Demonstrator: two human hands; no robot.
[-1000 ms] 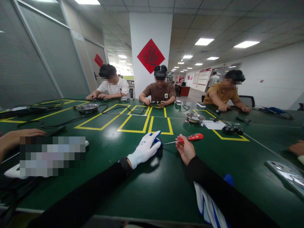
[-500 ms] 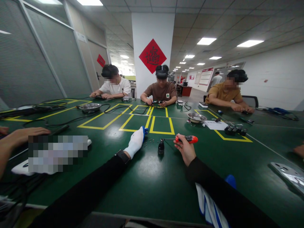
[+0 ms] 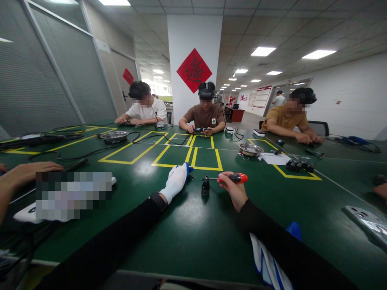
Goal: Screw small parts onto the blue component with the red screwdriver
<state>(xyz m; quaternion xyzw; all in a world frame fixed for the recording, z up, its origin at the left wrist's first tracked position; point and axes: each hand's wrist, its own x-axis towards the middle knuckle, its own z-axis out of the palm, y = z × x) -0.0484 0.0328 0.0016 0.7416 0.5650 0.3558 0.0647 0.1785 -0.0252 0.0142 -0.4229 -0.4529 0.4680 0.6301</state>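
Currently, the black cylindrical part (image 3: pixel 205 187) stands upright on the green table (image 3: pixel 187 249), a little below and right of frame centre, with neither hand around it. Right hand (image 3: pixel 233 187), bare, is closed on the handle of the red-and-black screwdriver (image 3: pixel 237 178); the shaft runs leftward, roughly level, to the part's narrow top. Whether the tip touches is too small to tell. Left hand (image 3: pixel 177 179), gloved, is left of the part, fingers down by the small screws (image 3: pixel 194 178); its fingertips are hidden, so cannot tell whether anything is pinched.

Step in hand, as judged: collecting a screw for the part's top. Recommended: lift one screw only, by its head, since a glove dulls feel. Keep the driver shaft level and in line with the hole. Before any turning, brace the part with the gloved hand; free-standing and narrow, it would likely tip under side pressure.

Change versus half a second ago: left hand has shifted rightward and now covers some of the screws visible then; the screwdriver handle has moved left, nearer the part. Part unmoved. One second ago the gloved hand was at the part; now it is apart from it.
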